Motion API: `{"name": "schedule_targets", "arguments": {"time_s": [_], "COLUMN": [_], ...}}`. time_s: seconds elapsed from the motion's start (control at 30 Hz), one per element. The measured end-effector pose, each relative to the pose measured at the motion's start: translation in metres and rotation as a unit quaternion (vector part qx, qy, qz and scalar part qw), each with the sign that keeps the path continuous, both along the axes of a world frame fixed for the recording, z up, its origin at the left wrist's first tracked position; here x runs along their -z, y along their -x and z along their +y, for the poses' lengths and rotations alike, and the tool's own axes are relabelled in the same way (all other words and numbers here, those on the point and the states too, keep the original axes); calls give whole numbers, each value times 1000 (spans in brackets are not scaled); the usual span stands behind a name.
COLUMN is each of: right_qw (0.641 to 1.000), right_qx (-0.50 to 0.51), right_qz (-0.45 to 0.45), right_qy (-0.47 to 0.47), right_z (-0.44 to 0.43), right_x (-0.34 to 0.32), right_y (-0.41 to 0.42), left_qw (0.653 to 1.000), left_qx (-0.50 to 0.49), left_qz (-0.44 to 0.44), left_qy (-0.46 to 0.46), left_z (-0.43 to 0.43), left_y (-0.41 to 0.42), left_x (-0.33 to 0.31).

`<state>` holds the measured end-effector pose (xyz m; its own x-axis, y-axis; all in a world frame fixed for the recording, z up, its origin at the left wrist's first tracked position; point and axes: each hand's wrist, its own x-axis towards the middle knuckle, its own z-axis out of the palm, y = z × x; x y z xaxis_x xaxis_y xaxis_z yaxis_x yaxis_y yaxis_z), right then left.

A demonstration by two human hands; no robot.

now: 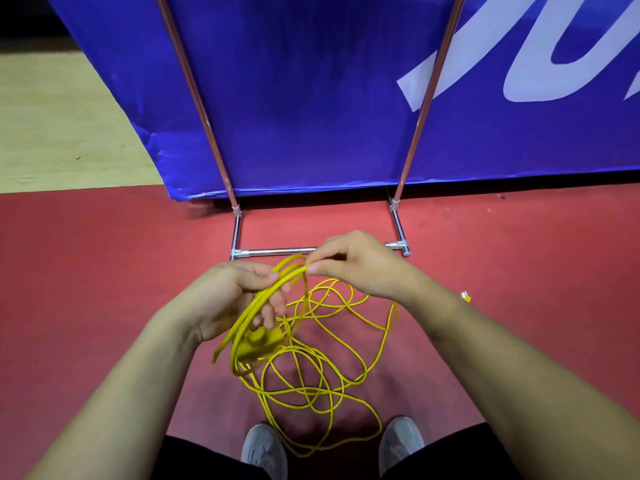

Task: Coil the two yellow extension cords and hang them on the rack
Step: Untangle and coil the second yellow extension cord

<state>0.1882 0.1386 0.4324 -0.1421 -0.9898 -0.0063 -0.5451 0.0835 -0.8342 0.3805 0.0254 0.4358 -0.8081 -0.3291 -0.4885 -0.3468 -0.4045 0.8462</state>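
Left hand (239, 296) gripping a few coiled loops of yellow cord (263, 306), right hand (360, 265) pinching the same loops at the top, rest of it tangled on the red floor (104, 271) before the rack (277, 251)

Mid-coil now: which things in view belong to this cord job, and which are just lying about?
Job: yellow cord, left hand holding its loops, right hand pinching a strand, rack.
Lying about: blue banner, grey shoes.
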Motion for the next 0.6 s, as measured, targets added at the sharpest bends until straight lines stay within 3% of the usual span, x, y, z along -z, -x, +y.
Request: {"name": "schedule_targets", "arguments": {"time_s": [0.13, 0.2, 0.3, 0.6], "right_qw": [1000, 1000, 989, 980], "right_qx": [3, 1, 16, 179], "right_qz": [-4, 9, 104, -84], "right_qy": [24, -15, -107, -25], "right_z": [-4, -1, 7, 3], "right_x": [-3, 6, 34, 75], "right_y": [1, 14, 40, 59], "left_qw": [999, 996, 991, 991], "left_qx": [-2, -1, -4, -16], "left_qz": [38, 74, 119, 113], "left_qy": [-37, -50, -59, -64], "left_z": [1, -3, -13, -14], "left_y": [1, 0, -5, -9], "left_x": [5, 6, 5, -4]}}
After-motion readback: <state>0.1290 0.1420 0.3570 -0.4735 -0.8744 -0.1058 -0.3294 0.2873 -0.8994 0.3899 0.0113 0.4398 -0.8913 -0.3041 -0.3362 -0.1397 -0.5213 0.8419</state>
